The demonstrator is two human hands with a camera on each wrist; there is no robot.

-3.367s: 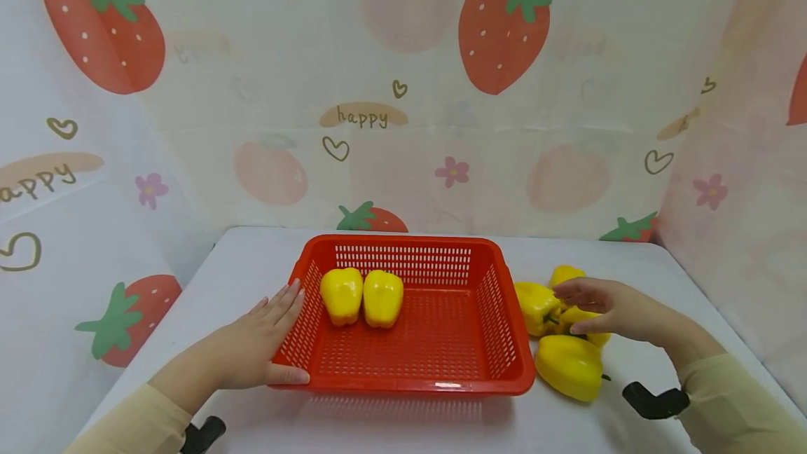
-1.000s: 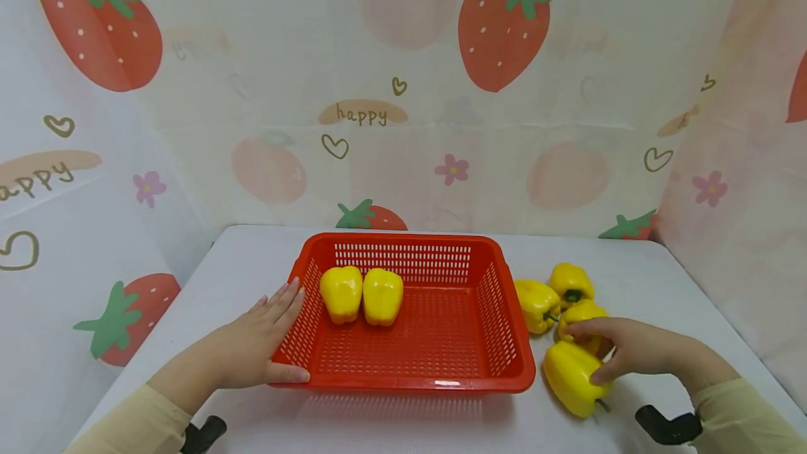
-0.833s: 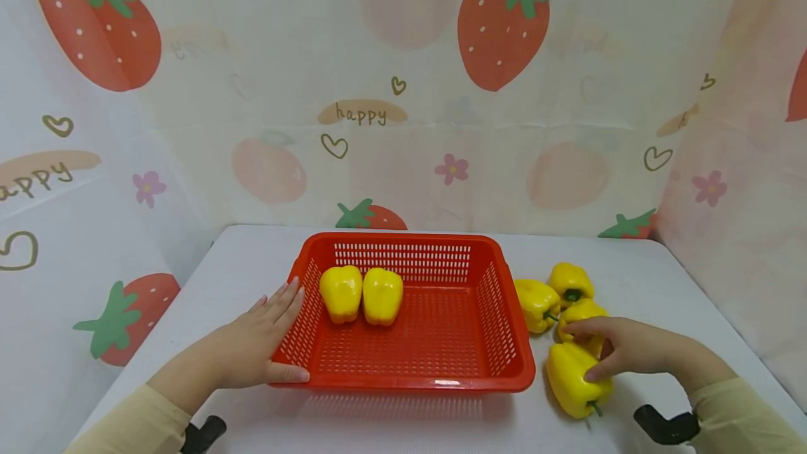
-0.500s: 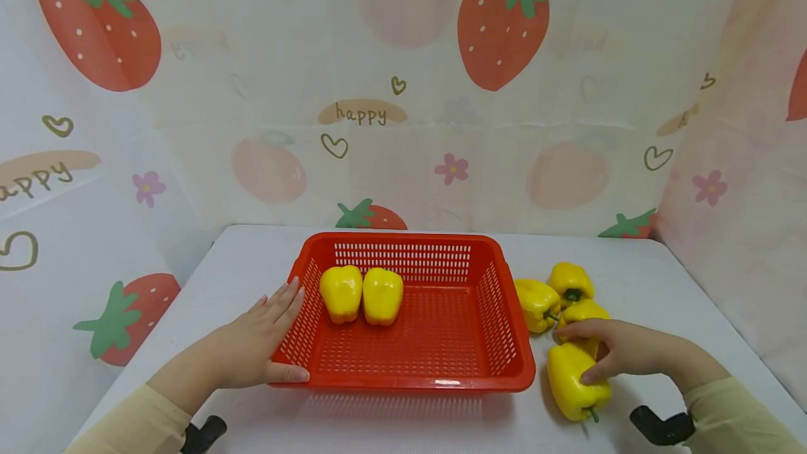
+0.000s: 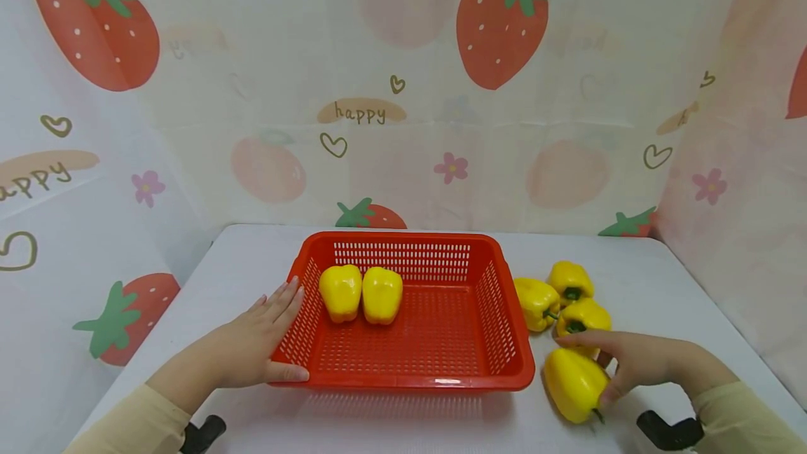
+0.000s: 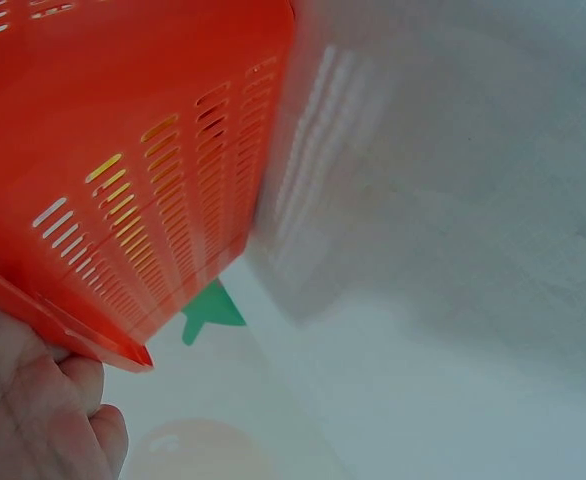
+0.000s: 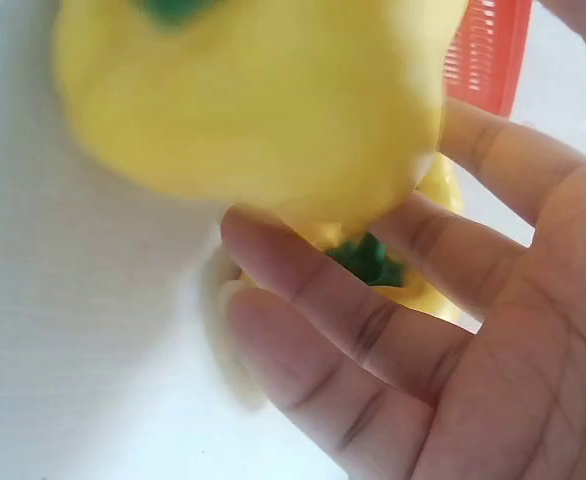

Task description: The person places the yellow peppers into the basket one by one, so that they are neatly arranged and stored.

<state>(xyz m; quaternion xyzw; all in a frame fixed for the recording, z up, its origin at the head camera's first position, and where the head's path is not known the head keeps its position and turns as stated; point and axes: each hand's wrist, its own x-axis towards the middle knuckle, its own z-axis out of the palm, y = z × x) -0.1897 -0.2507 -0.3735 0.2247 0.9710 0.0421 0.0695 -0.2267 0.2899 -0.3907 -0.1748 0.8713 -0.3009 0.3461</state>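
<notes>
My left hand (image 5: 255, 342) rests on the left side of a red plastic basket (image 5: 441, 382), fingers straight along the rim and thumb on the front corner. From below, the left wrist view shows the palm (image 6: 23, 410) under the basket's rim. Two yellow bell peppers (image 5: 341, 293) stand side by side in the basket's left half. On the table right of it, my right hand (image 5: 643, 366) holds the nearest yellow bell pepper (image 5: 572, 385), thumb at its right side, index finger over its far end. In the right wrist view, fingers (image 7: 343, 310) curve beneath this pepper (image 7: 253, 110).
Three more yellow bell peppers cluster just beyond my right hand: one beside the basket wall (image 5: 534, 303), a back pepper (image 5: 570, 280) and a middle pepper (image 5: 586, 315). A white table (image 5: 252, 251) carries everything. A strawberry-print curtain (image 5: 403, 90) surrounds it.
My right hand has come down from the pepper cluster to the nearest pepper, which has turned and shifted slightly toward the front. The left hand and basket stay put.
</notes>
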